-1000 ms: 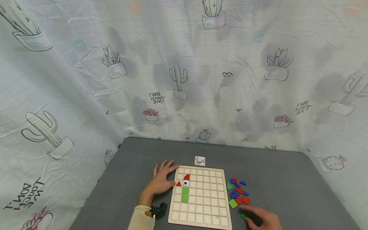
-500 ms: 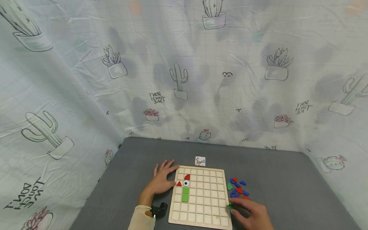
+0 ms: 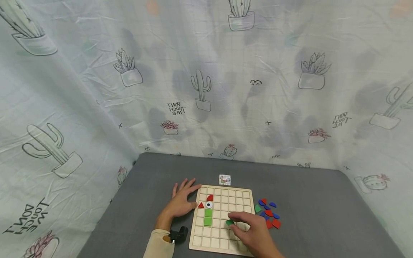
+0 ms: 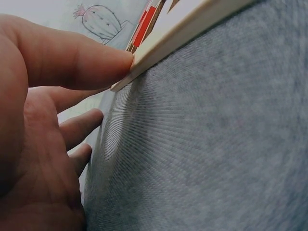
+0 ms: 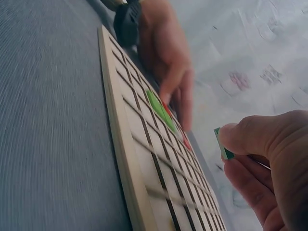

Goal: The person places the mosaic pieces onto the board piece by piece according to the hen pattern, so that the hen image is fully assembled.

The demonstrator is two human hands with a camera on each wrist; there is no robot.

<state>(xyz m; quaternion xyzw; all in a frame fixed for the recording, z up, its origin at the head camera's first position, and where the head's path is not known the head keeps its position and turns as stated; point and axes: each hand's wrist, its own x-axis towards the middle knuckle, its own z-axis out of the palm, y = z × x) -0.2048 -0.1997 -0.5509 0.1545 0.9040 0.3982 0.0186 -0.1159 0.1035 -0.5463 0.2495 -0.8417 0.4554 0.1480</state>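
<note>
My right hand (image 3: 253, 231) pinches a small dark green tile (image 3: 229, 222) between thumb and fingertips, above the middle of the wooden grid board (image 3: 222, 249). In the right wrist view the tile (image 5: 224, 144) appears edge-on, apart from the board; its full outline is partly covered. My left hand (image 3: 181, 203) lies at the board's left edge with fingers spread, thumb and index fingertip touching the frame. On the board sit two light green squares (image 3: 208, 217), a white eye tile (image 3: 209, 205), a red quarter-round tile (image 3: 210, 197) and a red triangle (image 3: 201, 205).
Right of the board lie several loose blue, red and green tiles (image 3: 269, 213), some partly hidden by my right hand. A small printed pattern card (image 3: 224, 180) lies beyond the board's far edge. The grey table (image 3: 309, 200) meets a patterned curtain (image 3: 226, 107) behind.
My right hand has moved left, carrying the green tile from beside the loose pieces to over the middle of the board. My left hand has stayed at the board's edge.
</note>
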